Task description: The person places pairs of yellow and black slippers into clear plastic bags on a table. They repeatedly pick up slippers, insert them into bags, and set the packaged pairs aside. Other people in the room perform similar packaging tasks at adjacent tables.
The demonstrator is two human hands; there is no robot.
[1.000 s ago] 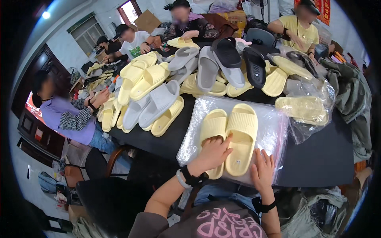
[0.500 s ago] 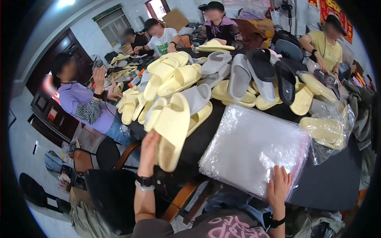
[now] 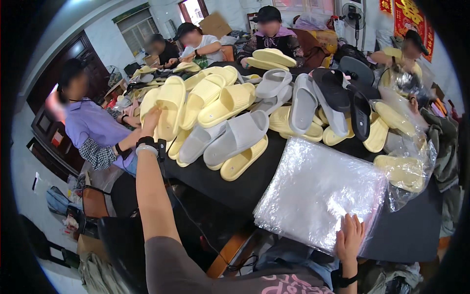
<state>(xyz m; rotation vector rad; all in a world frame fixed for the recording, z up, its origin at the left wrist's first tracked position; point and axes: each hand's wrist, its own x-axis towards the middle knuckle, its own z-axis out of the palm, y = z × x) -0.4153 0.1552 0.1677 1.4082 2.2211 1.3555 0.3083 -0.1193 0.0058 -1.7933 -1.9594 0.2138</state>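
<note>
Stretching across the view is a black table (image 3: pixel 406 230), loaded with a big heap of yellow, grey and black slippers (image 3: pixel 237 139), plus a stack of clear plastic bags (image 3: pixel 313 191). At the heap's left end there's a yellow pair (image 3: pixel 171 105), long axis running away from the wearer, toes toward the far side. Left hand (image 3: pixel 152 119) has its fingers closed on that pair; right hand (image 3: pixel 350 237) lies open, palm down on the bags, gripping nothing.
</note>
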